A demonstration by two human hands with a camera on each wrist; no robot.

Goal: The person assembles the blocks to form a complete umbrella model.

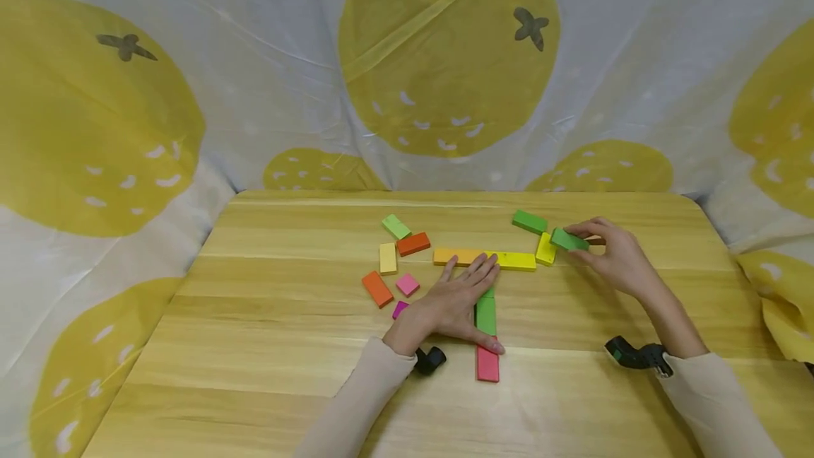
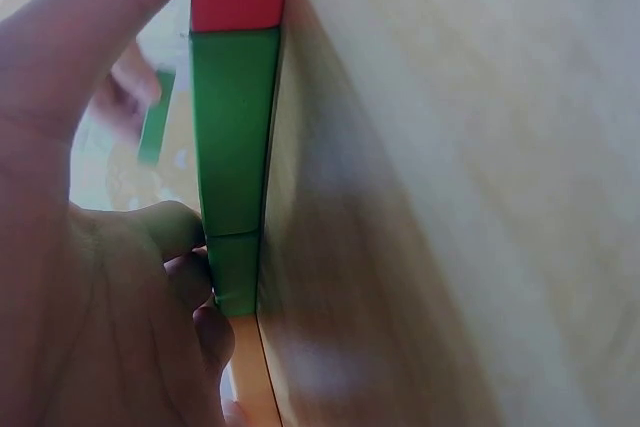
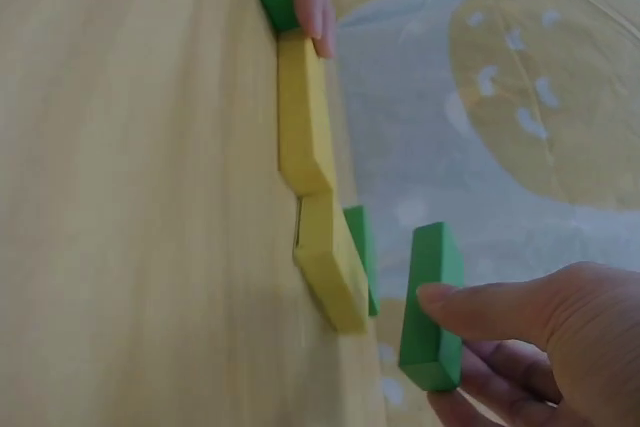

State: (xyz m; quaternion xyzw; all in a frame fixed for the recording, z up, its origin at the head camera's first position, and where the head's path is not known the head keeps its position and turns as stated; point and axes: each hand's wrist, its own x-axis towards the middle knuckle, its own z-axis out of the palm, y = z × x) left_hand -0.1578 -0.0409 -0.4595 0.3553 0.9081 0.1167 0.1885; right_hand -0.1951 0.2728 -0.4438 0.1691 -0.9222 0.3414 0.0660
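Fingers of the right hand [image 1: 615,259] pinch a green block [image 1: 567,239], a yellow block [image 1: 545,249] near their tips. The left hand [image 1: 453,304] lies with fingers spread, its thumb touching a red block [image 1: 487,365]

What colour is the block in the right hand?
The block in the right hand is green; the right wrist view shows it best.

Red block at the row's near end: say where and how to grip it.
Pinch the red block across its long sides, near half, probably best from the near side: it lies flat, a green block meets its far end, and the left hand covers part of that end.
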